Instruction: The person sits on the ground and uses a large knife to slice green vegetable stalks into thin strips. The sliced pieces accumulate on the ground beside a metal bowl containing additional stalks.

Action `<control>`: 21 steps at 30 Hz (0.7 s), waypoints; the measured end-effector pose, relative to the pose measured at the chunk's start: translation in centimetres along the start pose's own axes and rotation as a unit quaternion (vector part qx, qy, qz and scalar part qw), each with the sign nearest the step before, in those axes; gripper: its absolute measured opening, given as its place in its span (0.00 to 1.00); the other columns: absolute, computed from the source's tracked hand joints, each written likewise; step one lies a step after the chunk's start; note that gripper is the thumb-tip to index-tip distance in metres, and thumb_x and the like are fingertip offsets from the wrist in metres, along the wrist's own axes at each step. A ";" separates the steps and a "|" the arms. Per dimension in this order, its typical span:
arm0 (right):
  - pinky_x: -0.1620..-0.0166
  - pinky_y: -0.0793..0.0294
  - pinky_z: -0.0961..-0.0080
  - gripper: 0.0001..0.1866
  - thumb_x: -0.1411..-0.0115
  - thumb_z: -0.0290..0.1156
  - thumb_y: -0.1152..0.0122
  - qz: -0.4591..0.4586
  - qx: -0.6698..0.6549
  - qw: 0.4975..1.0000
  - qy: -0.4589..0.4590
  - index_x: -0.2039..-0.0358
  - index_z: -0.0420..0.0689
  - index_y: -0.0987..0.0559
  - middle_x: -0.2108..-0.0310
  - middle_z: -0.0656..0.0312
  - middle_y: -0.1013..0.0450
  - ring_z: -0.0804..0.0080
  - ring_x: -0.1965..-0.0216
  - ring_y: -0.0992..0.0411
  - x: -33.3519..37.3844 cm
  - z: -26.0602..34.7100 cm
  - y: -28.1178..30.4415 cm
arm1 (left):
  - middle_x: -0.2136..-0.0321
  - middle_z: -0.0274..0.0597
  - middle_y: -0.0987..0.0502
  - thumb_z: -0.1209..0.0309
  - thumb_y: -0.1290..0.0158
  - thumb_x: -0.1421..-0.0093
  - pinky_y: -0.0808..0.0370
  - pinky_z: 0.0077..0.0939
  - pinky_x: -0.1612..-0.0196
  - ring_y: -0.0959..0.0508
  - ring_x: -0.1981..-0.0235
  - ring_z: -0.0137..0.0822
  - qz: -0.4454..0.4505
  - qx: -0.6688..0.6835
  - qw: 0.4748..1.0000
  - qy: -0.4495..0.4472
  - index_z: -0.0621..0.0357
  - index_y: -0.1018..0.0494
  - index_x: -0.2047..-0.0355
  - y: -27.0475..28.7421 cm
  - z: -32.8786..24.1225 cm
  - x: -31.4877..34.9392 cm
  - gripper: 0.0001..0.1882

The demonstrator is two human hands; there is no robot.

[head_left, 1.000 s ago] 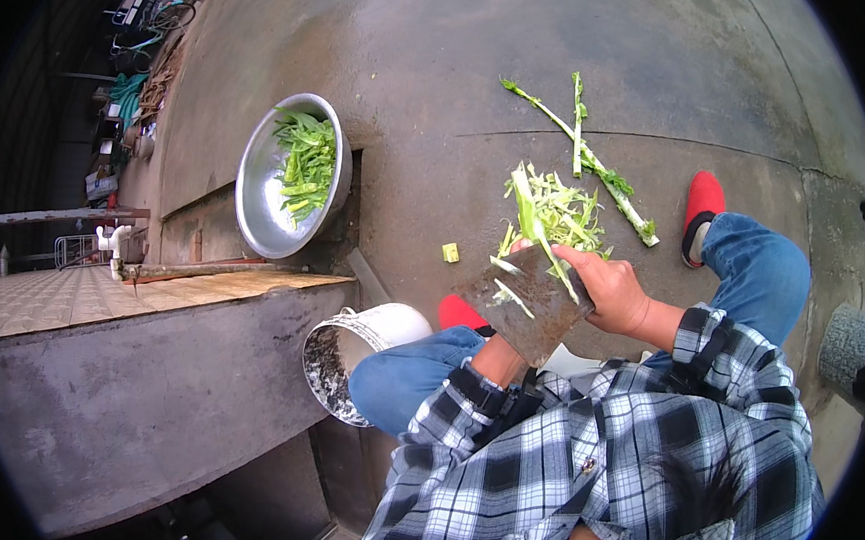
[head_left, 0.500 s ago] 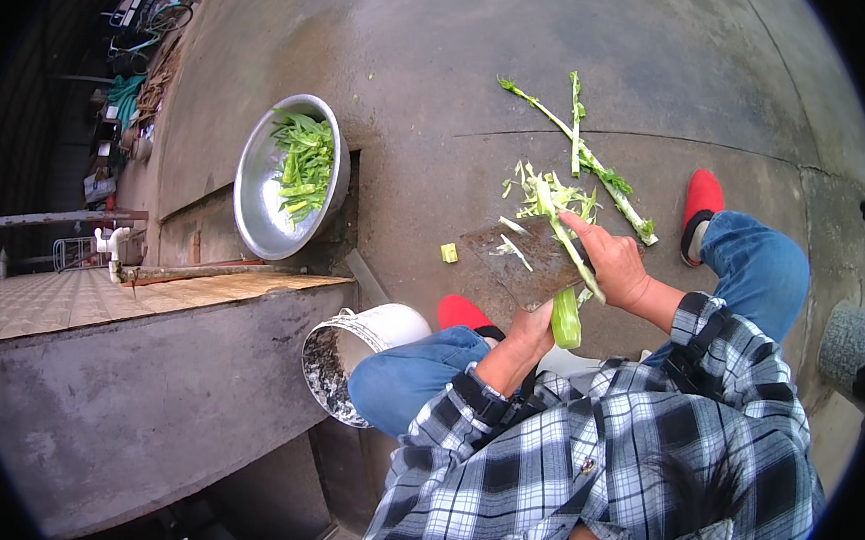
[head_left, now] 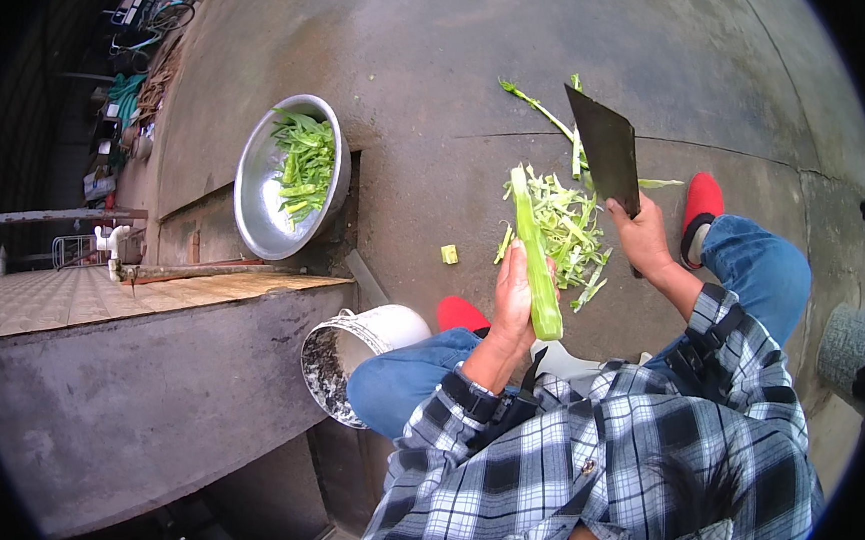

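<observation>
The left hand (head_left: 516, 296) is closed around a long pale green stalk (head_left: 536, 257), fingers wrapped about its near half so that the stalk points away from the person, its far tip over the scraps on the ground. The right hand (head_left: 643, 237) is clenched on the handle of a dark cleaver (head_left: 609, 152); the wide blade stands raised, tilted up and away, to the right of the stalk and apart from it.

Below and between the two hands lies a heap of green peelings (head_left: 568, 219) on the concrete ground (head_left: 446, 70), with a few longer strips (head_left: 539, 107) strewn just beyond it on the far side. A small cut piece (head_left: 450, 254) lies alone to the left of the heap. The person's red shoes (head_left: 703, 204) stand on either side of the work, the right one beside the heap.

Farther left, a metal bowl (head_left: 256, 208) sits at the edge of a step and holds a loose layer of cut green pieces (head_left: 305, 161), covering only part of its bottom. Near the person's left knee stands a white bucket (head_left: 388, 327) with dark contents.

Judging by the heap of peelings and the partly filled bowl, a fair amount of trimming is done. The stalk in hand looks smooth and pale, so it seems mostly stripped, but it is whole and not yet cut into pieces.
</observation>
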State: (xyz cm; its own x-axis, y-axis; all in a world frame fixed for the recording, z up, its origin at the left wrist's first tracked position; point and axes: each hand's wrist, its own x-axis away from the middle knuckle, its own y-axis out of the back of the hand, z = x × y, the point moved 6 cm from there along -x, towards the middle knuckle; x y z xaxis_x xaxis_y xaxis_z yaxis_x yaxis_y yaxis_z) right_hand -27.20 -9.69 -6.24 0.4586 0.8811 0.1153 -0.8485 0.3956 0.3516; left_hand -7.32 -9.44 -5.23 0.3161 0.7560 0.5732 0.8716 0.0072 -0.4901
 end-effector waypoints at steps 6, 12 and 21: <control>0.84 0.37 0.77 0.12 0.46 0.26 0.43 0.205 -0.073 0.948 -0.233 0.61 0.41 0.31 0.84 0.67 0.37 0.79 0.86 0.38 2.9 -1.8 -2.9 | 0.78 0.35 0.32 0.47 0.63 0.36 0.30 0.19 0.81 0.31 0.84 0.26 0.011 0.020 1.000 -0.002 0.55 0.37 0.64 -0.4 -0.9 -0.3 0.22; 0.74 0.34 0.83 0.17 0.47 0.24 0.41 0.155 -0.043 0.987 -0.007 0.56 0.40 0.33 0.75 0.66 0.34 0.83 0.77 0.34 3.2 1.6 -2.5 | 0.76 0.36 0.29 0.52 0.58 0.36 0.26 0.20 0.78 0.27 0.80 0.27 0.013 0.008 0.998 -0.066 0.55 0.35 0.64 0.2 -2.6 -1.2 0.18; 0.83 0.40 0.82 0.16 0.55 0.23 0.33 0.273 -0.260 0.917 -0.130 0.73 0.46 0.34 0.85 0.71 0.39 0.82 0.87 0.39 3.1 3.1 -2.1 | 0.73 0.35 0.30 0.56 0.60 0.34 0.26 0.16 0.80 0.26 0.76 0.27 0.000 0.067 0.992 -0.106 0.58 0.36 0.52 1.7 -3.7 -1.8 0.19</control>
State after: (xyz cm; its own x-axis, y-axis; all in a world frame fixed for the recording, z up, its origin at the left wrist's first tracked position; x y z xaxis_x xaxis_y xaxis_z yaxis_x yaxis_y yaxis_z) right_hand -23.16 -8.61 -3.71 -0.0812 0.9199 0.3837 -0.9508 0.0440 -0.3068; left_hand -5.04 -13.19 -4.61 0.2176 0.8763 0.4298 0.8097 0.0838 -0.5809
